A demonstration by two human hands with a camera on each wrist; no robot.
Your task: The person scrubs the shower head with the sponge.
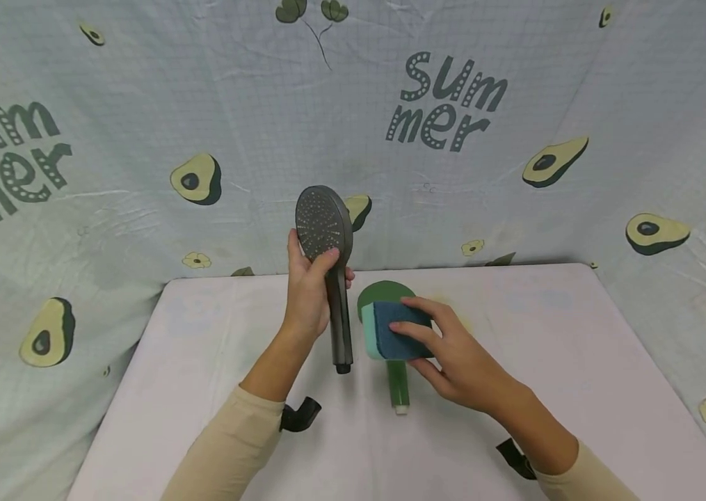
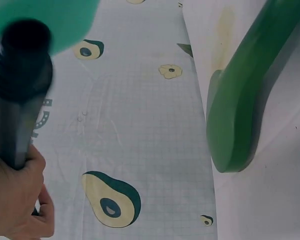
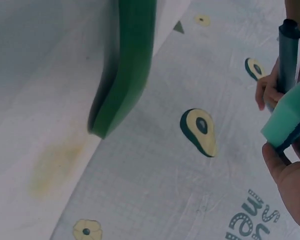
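My left hand (image 1: pixel 307 296) grips a dark grey shower head (image 1: pixel 326 226) by its neck, held upright with the nozzle face turned toward me. In the left wrist view, the end of its handle (image 2: pixel 12 120) points at the camera. A two-layer sponge (image 1: pixel 401 332), mint green and dark blue, is pinched between the thumb and fingers of my right hand (image 1: pixel 462 362), just right of the grey handle. Below the sponge a green shower head (image 1: pixel 398 383) lies on the table, its middle hidden by the sponge. The right wrist view shows the sponge's mint side (image 3: pixel 290 115) close to the grey handle (image 3: pixel 289 55).
The table (image 1: pixel 515 327) has a pale pinkish cover. Behind it hangs a light cloth (image 1: pixel 353 125) printed with avocados, flowers and lettering. Black pieces (image 1: pixel 301 415) sit by each wrist. A yellowish stain (image 3: pixel 55 167) marks the table near the green shower head.
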